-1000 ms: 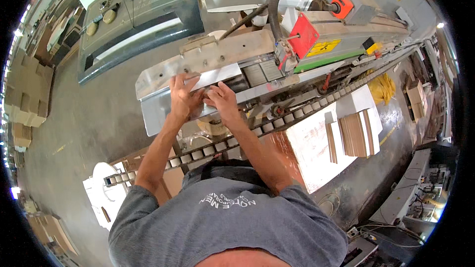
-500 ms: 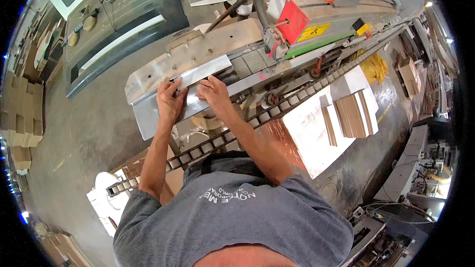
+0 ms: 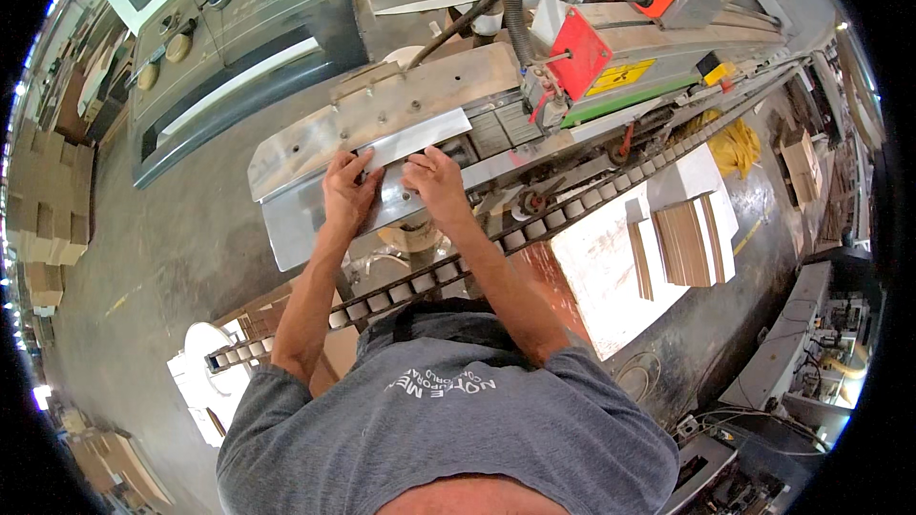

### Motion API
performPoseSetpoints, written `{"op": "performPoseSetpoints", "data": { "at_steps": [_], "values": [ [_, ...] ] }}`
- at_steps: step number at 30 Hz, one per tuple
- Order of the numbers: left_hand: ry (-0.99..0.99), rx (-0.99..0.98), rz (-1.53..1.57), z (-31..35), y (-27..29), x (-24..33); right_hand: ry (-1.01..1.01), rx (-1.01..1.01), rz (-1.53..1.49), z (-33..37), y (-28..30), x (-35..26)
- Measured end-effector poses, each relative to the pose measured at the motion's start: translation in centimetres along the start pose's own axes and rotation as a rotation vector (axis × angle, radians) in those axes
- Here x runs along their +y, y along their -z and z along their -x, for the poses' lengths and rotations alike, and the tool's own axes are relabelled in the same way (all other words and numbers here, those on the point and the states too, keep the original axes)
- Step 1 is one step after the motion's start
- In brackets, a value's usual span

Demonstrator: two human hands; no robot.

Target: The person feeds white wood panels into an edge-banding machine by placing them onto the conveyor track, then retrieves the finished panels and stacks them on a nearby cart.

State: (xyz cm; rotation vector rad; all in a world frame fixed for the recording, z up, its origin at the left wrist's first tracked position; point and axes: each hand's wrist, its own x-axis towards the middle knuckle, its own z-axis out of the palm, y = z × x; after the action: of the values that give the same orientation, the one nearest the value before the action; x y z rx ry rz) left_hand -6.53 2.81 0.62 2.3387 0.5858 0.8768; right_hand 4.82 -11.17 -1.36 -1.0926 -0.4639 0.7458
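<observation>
Fabric of my grey shirt lies nearest, and past it a chain of pale links slants under my forearms. To its right, a stack of brown cardboard stands on a white sheet. Beyond the chain my hands sit side by side, a little apart, over a shiny metal plate. My left hand is bent, its fingertips at the left end of a white strip; my right hand is curled, fingertips by the strip's lower edge. I cannot tell whether either one pinches it. The strip lies just past my fingers, slanting up to the right, along the lower edge of a dull guide plate. Farther off are a red block and, at upper left, a control panel.
</observation>
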Motion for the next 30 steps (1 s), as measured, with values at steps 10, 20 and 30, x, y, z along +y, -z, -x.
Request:
{"op": "performPoseSetpoints", "data": {
  "at_steps": [10, 20, 30],
  "values": [
    [-0.001, -0.103, -0.011, -3.0, -6.3, 4.9, 0.025, 0.138, 0.029, -1.7, 7.1, -3.6],
    [-0.08, -0.167, -0.047, -6.7, -14.5, 8.5, 0.132, 0.241, 0.267, 3.0, 12.1, -8.0],
    [-0.076, -0.155, 0.103, -7.7, -16.9, 10.7, 0.118, 0.847, 1.385, 20.4, 30.4, -11.9]
  ]
}}
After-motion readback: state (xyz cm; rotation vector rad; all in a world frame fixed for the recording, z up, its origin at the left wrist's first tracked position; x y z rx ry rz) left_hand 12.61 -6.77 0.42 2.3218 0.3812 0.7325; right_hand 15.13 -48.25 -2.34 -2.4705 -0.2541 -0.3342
